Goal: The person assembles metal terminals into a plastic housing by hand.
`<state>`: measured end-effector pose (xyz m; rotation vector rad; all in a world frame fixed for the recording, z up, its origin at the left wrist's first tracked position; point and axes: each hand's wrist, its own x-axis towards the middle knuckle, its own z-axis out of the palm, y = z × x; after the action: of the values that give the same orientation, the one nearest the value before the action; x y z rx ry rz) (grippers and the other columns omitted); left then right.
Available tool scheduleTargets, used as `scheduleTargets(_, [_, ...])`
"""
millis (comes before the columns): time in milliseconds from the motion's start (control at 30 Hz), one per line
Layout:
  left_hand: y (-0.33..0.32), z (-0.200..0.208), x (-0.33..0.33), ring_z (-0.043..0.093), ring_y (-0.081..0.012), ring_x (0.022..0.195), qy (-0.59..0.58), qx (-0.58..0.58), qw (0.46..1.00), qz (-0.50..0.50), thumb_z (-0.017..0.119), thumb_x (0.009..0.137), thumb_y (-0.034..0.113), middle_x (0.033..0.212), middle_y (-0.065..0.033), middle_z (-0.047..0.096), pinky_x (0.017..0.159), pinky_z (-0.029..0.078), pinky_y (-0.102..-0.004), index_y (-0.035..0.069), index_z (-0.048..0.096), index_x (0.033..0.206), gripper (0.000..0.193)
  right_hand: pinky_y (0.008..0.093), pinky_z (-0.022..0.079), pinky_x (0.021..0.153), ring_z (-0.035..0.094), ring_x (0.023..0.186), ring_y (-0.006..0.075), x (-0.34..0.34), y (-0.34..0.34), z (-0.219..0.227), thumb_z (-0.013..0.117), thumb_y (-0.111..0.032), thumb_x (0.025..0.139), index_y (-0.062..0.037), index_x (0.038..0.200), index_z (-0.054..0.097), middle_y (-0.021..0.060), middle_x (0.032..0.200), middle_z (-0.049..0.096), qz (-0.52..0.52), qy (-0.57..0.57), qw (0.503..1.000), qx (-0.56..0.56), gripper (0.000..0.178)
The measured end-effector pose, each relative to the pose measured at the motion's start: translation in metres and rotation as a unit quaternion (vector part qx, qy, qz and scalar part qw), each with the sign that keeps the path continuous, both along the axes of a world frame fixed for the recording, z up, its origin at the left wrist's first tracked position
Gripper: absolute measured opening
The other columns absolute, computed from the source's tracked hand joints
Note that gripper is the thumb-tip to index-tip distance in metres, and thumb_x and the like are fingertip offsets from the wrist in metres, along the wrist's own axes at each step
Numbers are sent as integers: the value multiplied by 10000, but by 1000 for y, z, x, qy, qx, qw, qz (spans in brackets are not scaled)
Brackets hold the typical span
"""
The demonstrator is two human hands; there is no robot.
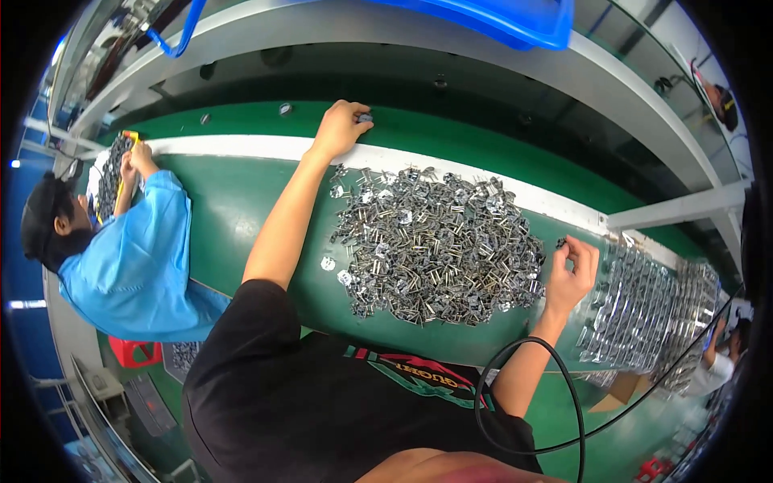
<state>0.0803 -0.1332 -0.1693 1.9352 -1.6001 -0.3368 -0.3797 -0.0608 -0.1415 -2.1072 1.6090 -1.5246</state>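
Note:
My left hand (338,129) reaches over the far strip of dark green belt (241,121), its fingers closed on a small grey metal part (365,118). My right hand (573,275) is raised at the right side of the pile, thumb and fingers pinching a small dark metal part (561,242). Between my forearms lies a wide heap of small metal parts with pins (443,249), shiny and tangled, on the green tabletop (322,302). One loose silver piece (328,263) lies apart at the heap's left edge.
Stacked clear plastic trays (628,306) stand on my right. A white rail (250,146) divides table from belt, where small parts (286,109) lie. A blue bin (499,20) sits on the shelf above. A co-worker in blue (137,266) works at left. A black cable (581,419) loops before me.

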Motion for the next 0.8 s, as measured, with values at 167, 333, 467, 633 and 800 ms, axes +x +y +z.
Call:
scheduleTargets(167, [26,46,-38,667,-219,847,91,-57,992,-60,696,749,60,983,-121,645,794,539,-324,75,699,1077,328,248,526,704,607,829,145,9,0,2,653,94,828,9,995,691,68,978,586,25,-109,990,80,191])
scheduleTargets(333, [72,79,-76,632,-86,833,328,-39,936,-117,691,778,-70,1046,-84,652,772,535,-229,-14,629,1172,403,239,517,767,610,895,135,65,-6,44,671,76,850,41,1013,685,71,1022,586,162,-210,956,128,167])
scheduleTargets(467, [93,68,-91,654,-97,834,431,-26,891,-138,674,789,-68,1037,-81,607,771,538,-234,1,657,1153,371,256,530,790,620,912,155,118,-11,65,698,91,814,43,1006,689,95,1017,611,282,-187,929,152,198])
scheduleTargets(633, [96,84,-114,656,-109,836,532,-18,832,-155,704,776,-78,1078,-72,555,749,547,-235,-2,666,1158,391,252,555,753,648,848,160,163,-15,80,711,100,798,45,993,690,102,987,647,339,-221,900,161,204])
scheduleTargets(800, [80,114,-126,628,-102,875,451,-46,876,-163,722,766,-106,1119,-101,616,723,545,-224,-46,648,1151,396,251,558,703,645,833,149,166,-22,87,718,94,793,39,957,698,102,971,644,294,-241,917,123,174])
